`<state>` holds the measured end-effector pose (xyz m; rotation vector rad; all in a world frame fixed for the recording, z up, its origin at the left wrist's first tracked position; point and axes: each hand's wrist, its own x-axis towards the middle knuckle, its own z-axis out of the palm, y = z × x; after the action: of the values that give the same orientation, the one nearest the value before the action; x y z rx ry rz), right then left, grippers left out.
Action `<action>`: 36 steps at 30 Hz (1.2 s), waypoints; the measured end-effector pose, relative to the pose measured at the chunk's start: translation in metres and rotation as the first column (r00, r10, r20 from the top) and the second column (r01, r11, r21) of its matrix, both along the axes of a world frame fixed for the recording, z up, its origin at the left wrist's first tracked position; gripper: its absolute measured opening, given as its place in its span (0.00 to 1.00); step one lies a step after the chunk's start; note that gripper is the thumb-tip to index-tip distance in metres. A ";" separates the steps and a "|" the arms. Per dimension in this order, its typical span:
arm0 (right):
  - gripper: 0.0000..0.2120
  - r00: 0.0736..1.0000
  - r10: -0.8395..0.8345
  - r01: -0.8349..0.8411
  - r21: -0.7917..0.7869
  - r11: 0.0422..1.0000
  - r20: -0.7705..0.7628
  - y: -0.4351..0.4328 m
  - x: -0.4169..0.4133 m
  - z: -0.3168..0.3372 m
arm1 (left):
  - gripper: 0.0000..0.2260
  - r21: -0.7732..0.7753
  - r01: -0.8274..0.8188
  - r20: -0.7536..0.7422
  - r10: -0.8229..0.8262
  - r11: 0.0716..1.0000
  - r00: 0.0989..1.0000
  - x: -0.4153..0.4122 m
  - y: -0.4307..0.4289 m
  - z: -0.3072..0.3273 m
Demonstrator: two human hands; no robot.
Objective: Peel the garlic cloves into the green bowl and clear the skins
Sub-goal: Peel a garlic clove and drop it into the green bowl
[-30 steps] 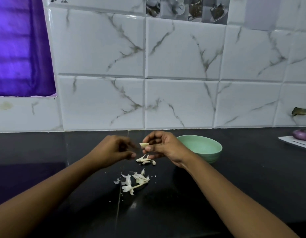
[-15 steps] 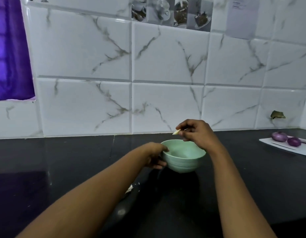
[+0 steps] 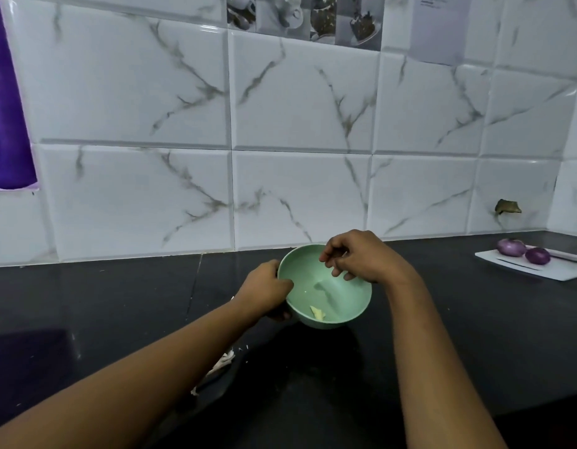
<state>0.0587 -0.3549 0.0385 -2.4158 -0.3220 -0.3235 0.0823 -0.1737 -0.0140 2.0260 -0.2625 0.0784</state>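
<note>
Gripping the bowl (image 3: 355,306) at the rim, the left hand (image 3: 264,286) holds it tilted under the loose, empty right hand (image 3: 358,254); the left forearm (image 3: 151,367) covers most skins (image 3: 224,359); onions (image 3: 510,247) on a board (image 3: 559,270) lie well apart.

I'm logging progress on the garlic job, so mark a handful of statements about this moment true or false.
1. A pale peeled garlic clove lies inside the round green bowl. True.
2. The left hand grips the bowl's rim. True.
3. The right hand rests flat on the black countertop. False: it hovers over the bowl.
4. The white garlic skins are in the bowl. False: they lie on the countertop by the left forearm.
5. Two purple onions sit on a white board. True.
</note>
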 end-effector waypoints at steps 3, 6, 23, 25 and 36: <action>0.12 0.984 -0.023 0.011 0.067 0.998 0.177 0.012 -0.002 0.002 | 0.10 -0.058 0.023 -0.145 -0.032 0.998 0.989 0.008 -0.007 0.002; 0.10 0.942 -0.011 -0.052 0.178 0.983 0.335 0.035 -0.004 0.002 | 0.13 -0.119 0.040 -0.333 -0.078 0.992 0.940 0.008 -0.008 0.012; 0.11 0.997 0.044 -0.014 -0.440 0.898 0.060 0.126 0.009 -0.069 | 0.05 0.307 -0.179 0.169 0.132 0.935 0.977 -0.033 0.142 -0.004; 0.12 0.998 0.013 0.014 -0.454 0.891 0.057 0.129 0.013 -0.072 | 0.06 0.374 -0.209 0.241 0.123 0.904 0.963 -0.034 0.144 -0.005; 0.09 0.992 0.061 -0.072 -0.106 0.992 -0.107 0.125 0.002 -0.059 | 0.11 0.591 -0.190 0.333 -0.022 0.784 0.943 -0.038 0.129 -0.016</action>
<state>0.0608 -0.2303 -0.0207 -2.5130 -0.3815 -0.1530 0.0441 -0.0447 -0.0296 2.6862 -0.4477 0.4392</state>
